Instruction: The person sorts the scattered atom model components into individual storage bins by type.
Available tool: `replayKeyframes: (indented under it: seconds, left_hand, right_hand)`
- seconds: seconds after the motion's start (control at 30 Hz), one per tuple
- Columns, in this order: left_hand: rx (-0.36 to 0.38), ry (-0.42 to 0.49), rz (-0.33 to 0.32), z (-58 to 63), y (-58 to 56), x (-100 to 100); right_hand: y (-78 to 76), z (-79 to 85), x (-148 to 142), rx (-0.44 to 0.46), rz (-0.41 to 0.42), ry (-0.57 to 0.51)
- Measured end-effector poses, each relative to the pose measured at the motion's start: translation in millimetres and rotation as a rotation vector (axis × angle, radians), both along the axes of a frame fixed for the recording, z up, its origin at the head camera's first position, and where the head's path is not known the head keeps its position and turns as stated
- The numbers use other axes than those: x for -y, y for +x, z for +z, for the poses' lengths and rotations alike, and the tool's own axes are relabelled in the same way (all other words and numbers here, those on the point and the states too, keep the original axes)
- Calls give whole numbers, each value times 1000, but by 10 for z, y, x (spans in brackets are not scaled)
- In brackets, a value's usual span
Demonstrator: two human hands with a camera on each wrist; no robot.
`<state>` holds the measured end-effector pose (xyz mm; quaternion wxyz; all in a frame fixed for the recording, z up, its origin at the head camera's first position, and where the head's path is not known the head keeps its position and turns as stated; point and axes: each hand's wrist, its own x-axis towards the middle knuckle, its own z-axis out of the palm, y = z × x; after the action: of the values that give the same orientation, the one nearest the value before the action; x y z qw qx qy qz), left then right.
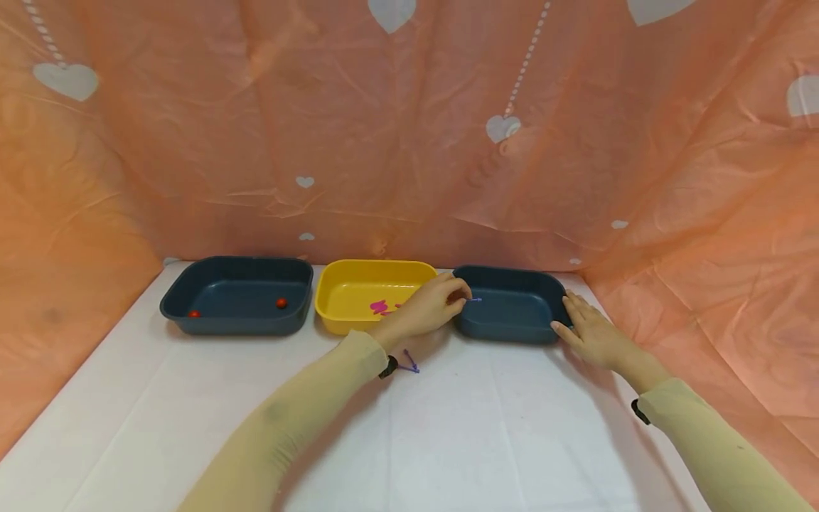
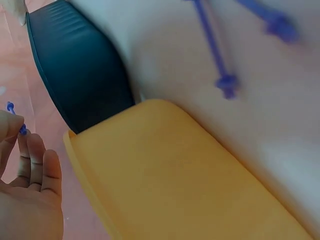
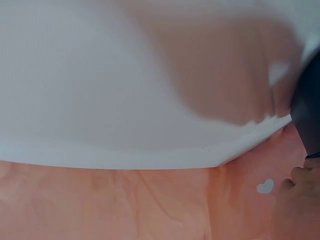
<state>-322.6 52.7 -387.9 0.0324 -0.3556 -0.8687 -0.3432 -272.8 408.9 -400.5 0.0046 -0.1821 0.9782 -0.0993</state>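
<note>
My left hand [image 1: 427,307] pinches a small purple stick [image 1: 475,299] with knobbed ends between thumb and fingertips, over the left side of the right-hand dark blue bin [image 1: 505,333]. In the left wrist view the stick [image 2: 10,106] pokes up past the thumb, while the other fingers are loosely bent. At that bin's right end, my right hand [image 1: 595,338] rests with fairly straight fingers against the rim and outer wall. Under my left forearm, two more purple sticks [image 1: 411,360] lie on the white table. The yellow bin [image 1: 374,323] holds several pink pieces [image 1: 379,306], partly hidden by my left hand.
Farther left stands another dark blue bin [image 1: 237,327] with two small red balls [image 1: 281,303] inside. The three bins form a row along the back of the white-covered table [image 1: 448,441]. An orange curtain [image 1: 409,142] with white hearts hangs behind and at the sides.
</note>
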Motion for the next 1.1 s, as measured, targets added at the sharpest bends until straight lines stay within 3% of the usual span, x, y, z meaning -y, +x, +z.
replayKeyframes:
  seconds: [0.37, 0.67, 0.83, 1.1]
  left_hand:
    - [31, -29, 28, -18, -154, -301]
    - [23, -141, 61, -74, -260, -474]
    - [15, -189, 69, -99, -286, -522]
    - [9, -159, 61, -75, -336, -503]
  right_hand:
    - [11, 11, 13, 13, 1, 5]
    - [31, -8, 12, 0, 1, -4]
    - [53, -31, -7, 19, -13, 0]
    - [-5, -4, 1, -7, -1, 6]
